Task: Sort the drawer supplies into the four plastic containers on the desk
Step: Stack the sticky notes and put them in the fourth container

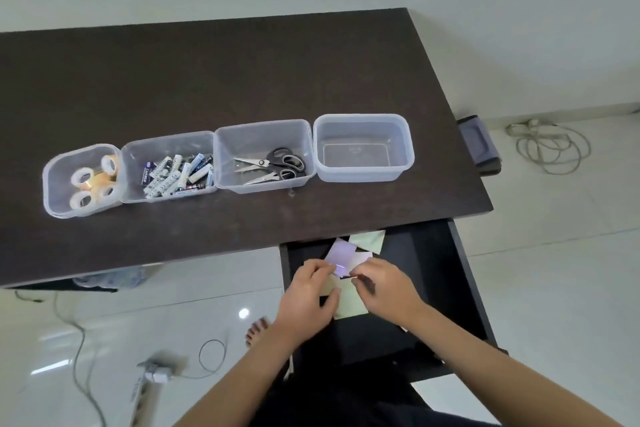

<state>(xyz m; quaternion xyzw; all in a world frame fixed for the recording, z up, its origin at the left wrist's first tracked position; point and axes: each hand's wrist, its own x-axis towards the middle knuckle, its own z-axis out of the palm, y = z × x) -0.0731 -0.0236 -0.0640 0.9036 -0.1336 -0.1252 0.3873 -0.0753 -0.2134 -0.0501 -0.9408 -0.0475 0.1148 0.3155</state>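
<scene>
Step in hand: three of the four containers on the desk were already filled, with tape rolls, batteries and scissors; the fourth container at the right end held nothing; by my reading the sticky-note pads were the last supplies being gathered.
Where the notes lay: in the open drawer under the desk's near edge; a purple pad and a green pad towards the back, a yellowish pad between the hands.
Left hand: reached down into the drawer; fingers curled round the pads' left edge, gripping them.
Right hand: reached in opposite, fingertips pinching the pads' right side; exactly which pad it pinched could not be told.
Next move, as I judge it: square the loose pads into one stack; lift clear of the drawer front; carry up and right to the empty container.
</scene>
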